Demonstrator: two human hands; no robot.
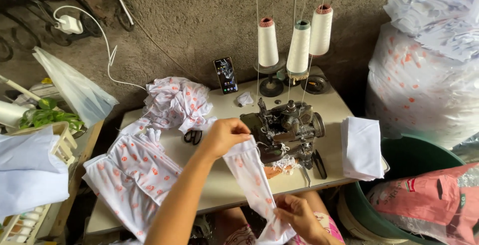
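The strip of cloth (252, 175) held between the left hand (224, 136) and the right hand (299, 217) is white with small orange-red spots. Left of this grip, the heaped cloth pieces (134, 167) carry the same white ground and orange spots. Just behind the grip, the sewing machine (284, 130) is dark grey-green. Farther behind it, three thread cones (298, 43) are white. To the right of the grip, the folded stack (361, 148) is plain white and the tub (399, 165) is green.
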